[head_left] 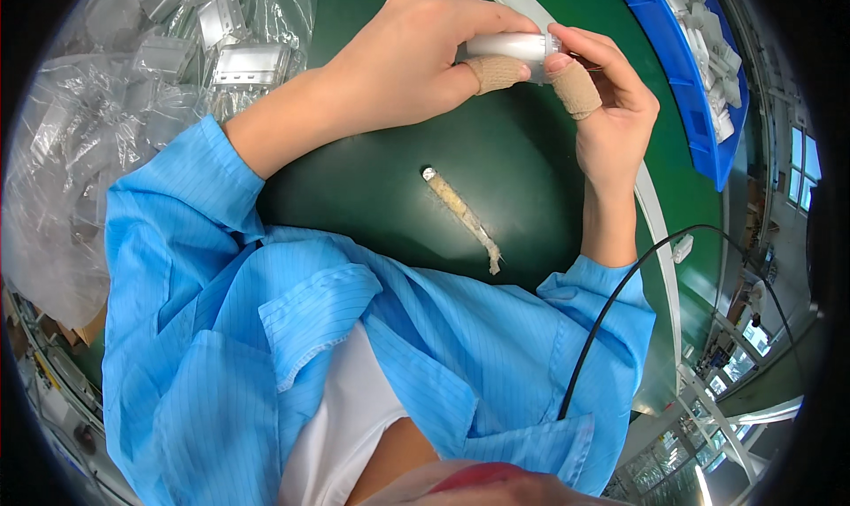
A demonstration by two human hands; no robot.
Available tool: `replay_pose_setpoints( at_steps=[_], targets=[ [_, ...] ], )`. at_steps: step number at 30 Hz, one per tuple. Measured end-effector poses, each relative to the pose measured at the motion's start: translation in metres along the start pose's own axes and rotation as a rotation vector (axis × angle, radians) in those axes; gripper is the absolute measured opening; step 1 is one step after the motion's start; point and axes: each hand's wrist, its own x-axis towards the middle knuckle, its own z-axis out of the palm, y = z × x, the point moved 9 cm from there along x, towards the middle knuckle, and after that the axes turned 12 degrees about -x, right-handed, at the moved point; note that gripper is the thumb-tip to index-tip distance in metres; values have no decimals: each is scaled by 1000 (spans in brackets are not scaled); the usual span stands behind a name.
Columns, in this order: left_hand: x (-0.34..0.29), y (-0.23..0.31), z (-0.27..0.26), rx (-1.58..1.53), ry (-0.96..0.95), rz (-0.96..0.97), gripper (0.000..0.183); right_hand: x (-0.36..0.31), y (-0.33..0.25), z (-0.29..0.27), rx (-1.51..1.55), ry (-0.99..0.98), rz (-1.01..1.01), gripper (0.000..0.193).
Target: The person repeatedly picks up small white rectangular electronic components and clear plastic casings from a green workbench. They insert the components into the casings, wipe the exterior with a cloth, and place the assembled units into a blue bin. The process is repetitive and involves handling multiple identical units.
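Above the dark green tabletop, both my hands hold a small white plastic piece (pixel 506 46) with a clear, see-through part at its right end. My left hand (pixel 416 59) is closed around its left side, the thumb along the near edge. At the right end, my right hand (pixel 611 94) pinches the piece between thumb and fingertips. Beige wraps cover both thumbs. What the far side of the piece looks like is hidden. Nearer to me on the table lies a thin stick wrapped in yellowish, worn material (pixel 459 207), frayed at its near end and shiny at the other.
Clear plastic bags (pixel 80 152) with white and transparent parts (pixel 250 65) spread over the left side. A blue bin (pixel 686 90) of white pieces stands at the right. A black cable (pixel 611 307) arches past my right arm. A small white part (pixel 683 248) lies beyond the pale strip.
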Motion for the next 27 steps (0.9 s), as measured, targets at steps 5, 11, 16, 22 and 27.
replay_pose_setpoints(
  at_steps=[5, 11, 16, 22, 27],
  targets=[
    [0, -3, 4, -92, -20, -73, 27, 3, -15, 3, 37, -68, -74, 26],
    [0, -7, 7, -133, -125, -134, 33, 6, -13, 5, 68, -142, -12, 26],
    [1, -2, 3, -219, -33, -73, 27, 4, -12, 5, 46, -105, 28, 26],
    [-5, -7, 7, -211, -51, -107, 31, 1, -17, 6, 6, -108, 3, 26],
    [-5, -7, 6, -6, -47, -162, 34, -1, -15, 5, -16, -63, -43, 26]
  ],
)
